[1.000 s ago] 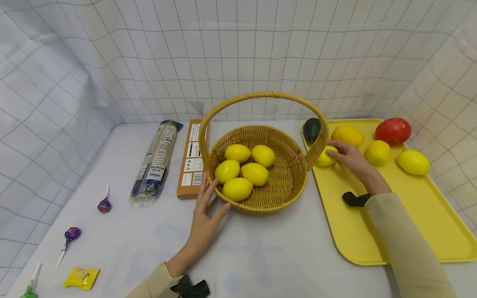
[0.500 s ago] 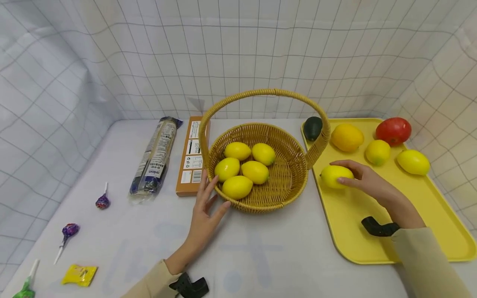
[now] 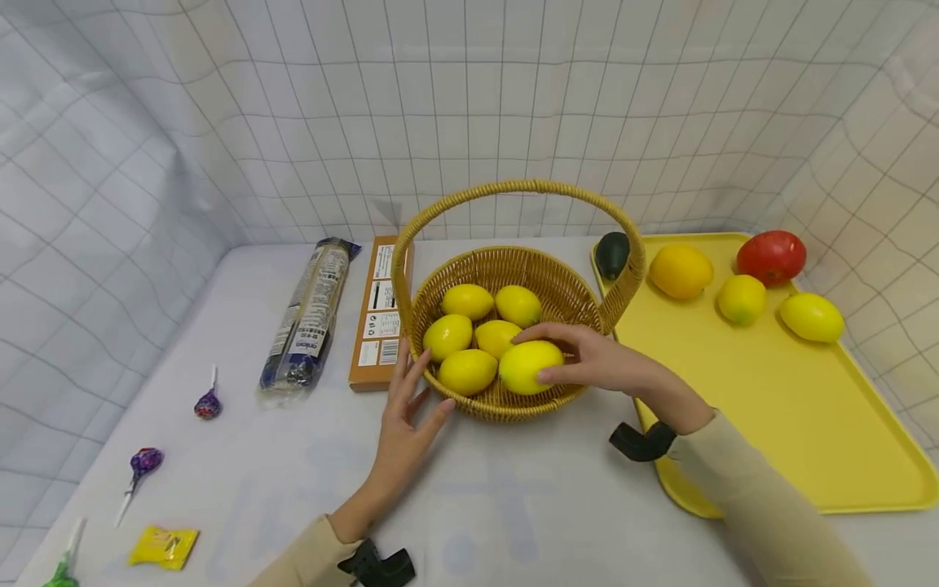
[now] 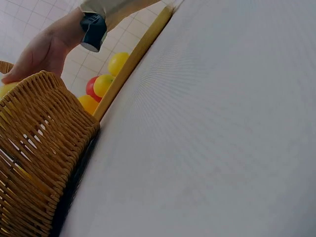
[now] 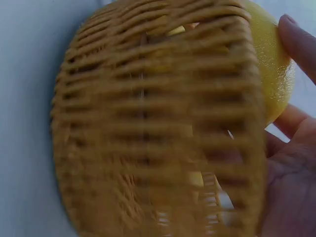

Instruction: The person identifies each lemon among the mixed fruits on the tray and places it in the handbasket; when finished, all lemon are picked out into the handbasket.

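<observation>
My right hand (image 3: 597, 359) pinches a lemon (image 3: 530, 368) between thumb and fingers, over the front of the wicker basket (image 3: 565, 395). In the right wrist view that lemon (image 5: 270, 64) shows just past the basket's rim, with the thumb on its side. Several more lemons (image 3: 467, 372) lie in the basket's left part; the held one partly covers one of them. My left hand (image 3: 403, 432) touches the basket's front left rim, its fingers fairly straight and spread. The left wrist view shows the basket's woven side (image 4: 34, 148) and my right hand (image 4: 44, 52) above it.
A yellow tray (image 3: 778, 424) at right bears an orange-yellow fruit (image 3: 681, 271), two lemons (image 3: 812, 317), a red fruit (image 3: 772, 258) and a dark green one (image 3: 612, 254). Left are an orange box (image 3: 374, 326), a noodle-like packet (image 3: 308, 314), lollipops (image 3: 209, 404) and a yellow wrapped candy (image 3: 163, 547).
My right hand has picked a lemon off the tray and carried it left over the basket. My left hand has stayed at the rim.
</observation>
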Motion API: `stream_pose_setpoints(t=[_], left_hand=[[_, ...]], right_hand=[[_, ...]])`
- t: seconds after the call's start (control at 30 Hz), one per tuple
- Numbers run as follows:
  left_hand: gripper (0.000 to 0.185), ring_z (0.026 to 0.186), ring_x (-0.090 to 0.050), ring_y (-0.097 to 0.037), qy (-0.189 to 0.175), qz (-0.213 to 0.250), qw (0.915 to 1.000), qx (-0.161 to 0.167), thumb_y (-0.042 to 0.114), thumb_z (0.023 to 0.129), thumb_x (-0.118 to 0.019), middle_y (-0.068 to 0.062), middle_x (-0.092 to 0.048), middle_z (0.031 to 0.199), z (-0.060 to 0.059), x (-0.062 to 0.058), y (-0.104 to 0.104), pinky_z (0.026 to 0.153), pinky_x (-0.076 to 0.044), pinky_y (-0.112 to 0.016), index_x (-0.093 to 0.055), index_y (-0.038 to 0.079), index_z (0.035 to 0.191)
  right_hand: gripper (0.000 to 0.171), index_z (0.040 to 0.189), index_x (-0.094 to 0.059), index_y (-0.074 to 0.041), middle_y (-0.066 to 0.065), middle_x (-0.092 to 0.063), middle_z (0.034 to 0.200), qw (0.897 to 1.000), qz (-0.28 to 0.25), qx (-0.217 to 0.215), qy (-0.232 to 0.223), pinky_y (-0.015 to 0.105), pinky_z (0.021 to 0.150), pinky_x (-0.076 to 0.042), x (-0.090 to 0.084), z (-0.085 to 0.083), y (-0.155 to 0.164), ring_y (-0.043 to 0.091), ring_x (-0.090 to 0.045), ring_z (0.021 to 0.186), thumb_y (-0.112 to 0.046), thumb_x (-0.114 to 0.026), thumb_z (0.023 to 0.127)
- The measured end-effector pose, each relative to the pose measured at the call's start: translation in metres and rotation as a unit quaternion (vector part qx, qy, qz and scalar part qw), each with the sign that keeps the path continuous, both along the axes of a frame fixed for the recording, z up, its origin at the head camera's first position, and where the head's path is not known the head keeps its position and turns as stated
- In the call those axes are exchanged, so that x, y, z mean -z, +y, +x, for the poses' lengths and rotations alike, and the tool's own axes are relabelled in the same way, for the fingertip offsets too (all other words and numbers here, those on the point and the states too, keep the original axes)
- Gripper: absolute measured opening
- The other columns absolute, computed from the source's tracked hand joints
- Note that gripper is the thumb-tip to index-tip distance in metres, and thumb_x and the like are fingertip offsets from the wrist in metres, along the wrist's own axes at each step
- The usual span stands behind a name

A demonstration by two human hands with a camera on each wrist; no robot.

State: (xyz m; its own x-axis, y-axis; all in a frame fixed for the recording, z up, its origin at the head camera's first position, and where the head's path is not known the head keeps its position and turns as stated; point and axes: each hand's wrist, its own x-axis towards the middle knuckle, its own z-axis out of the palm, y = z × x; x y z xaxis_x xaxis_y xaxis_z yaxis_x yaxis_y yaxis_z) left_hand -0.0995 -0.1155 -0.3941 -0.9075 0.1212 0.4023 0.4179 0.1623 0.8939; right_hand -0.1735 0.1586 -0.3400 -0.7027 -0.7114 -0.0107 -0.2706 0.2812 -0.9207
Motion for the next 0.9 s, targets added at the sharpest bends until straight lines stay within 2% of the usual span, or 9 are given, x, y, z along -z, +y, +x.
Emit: stream_pose_setpoints(t=[0.17,0.33,0.5,0.6,0.77,0.9], left_hand=[[0.064,0.138,-0.01,-0.035,-0.004,0.0,1.0,0.001,-0.012,0.084,-0.06,-0.019,0.001,0.153,0.001,0.001,0.002,0.098,-0.033,-0.058,-0.032,-0.007,0.141],[0.063,0.137,-0.012,-0.035,-0.002,0.001,1.0,0.004,-0.012,0.085,-0.06,-0.018,0.0,0.154,0.001,0.001,0.003,0.098,-0.033,-0.058,-0.032,-0.007,0.141],[0.062,0.136,-0.016,-0.038,-0.001,-0.001,1.0,0.005,-0.011,0.085,-0.06,-0.02,-0.001,0.153,0.0,0.002,0.005,0.097,-0.033,-0.059,-0.032,-0.008,0.14],[0.062,0.136,-0.016,-0.038,-0.002,0.0,1.0,0.006,-0.011,0.085,-0.06,-0.02,-0.001,0.153,0.0,0.002,0.006,0.097,-0.033,-0.059,-0.032,-0.008,0.14],[0.063,0.137,-0.013,-0.036,-0.003,0.002,1.0,0.002,-0.012,0.084,-0.06,-0.019,0.0,0.153,0.001,0.003,0.005,0.097,-0.033,-0.058,-0.032,-0.008,0.141],[0.063,0.137,-0.012,-0.035,-0.003,0.002,1.0,0.001,-0.011,0.084,-0.06,-0.018,0.0,0.154,0.002,0.002,0.003,0.098,-0.033,-0.058,-0.032,-0.008,0.141]], right_hand=[[0.044,0.13,-0.054,-0.015,0.002,-0.051,0.126,0.998,0.049,-0.033,0.005,0.039,0.092,-0.041,0.009,-0.007,-0.026,0.02,-0.047,0.109,-0.027,-0.066,0.089],[0.044,0.13,-0.054,-0.014,0.001,-0.053,0.124,0.996,0.079,-0.05,0.009,0.037,0.092,-0.04,0.011,-0.008,-0.028,0.019,-0.048,0.107,-0.027,-0.065,0.09],[0.042,0.13,-0.054,-0.007,0.004,-0.055,0.124,0.989,0.118,-0.058,0.062,0.037,0.093,-0.042,0.009,-0.006,-0.024,0.018,-0.05,0.108,-0.022,-0.062,0.092],[0.036,0.126,-0.058,-0.005,0.005,-0.058,0.122,0.986,0.134,-0.039,0.097,0.038,0.094,-0.042,0.008,-0.004,-0.018,0.019,-0.052,0.111,-0.018,-0.061,0.092],[0.034,0.126,-0.057,-0.003,0.009,-0.058,0.123,0.993,0.086,0.001,0.086,0.038,0.091,-0.045,0.001,0.002,0.009,0.026,-0.053,0.112,-0.015,-0.058,0.094],[0.034,0.131,-0.053,-0.004,0.011,-0.052,0.131,0.998,0.03,-0.006,0.046,0.031,0.094,-0.043,-0.008,0.009,0.061,0.027,-0.048,0.119,-0.009,-0.051,0.097]])
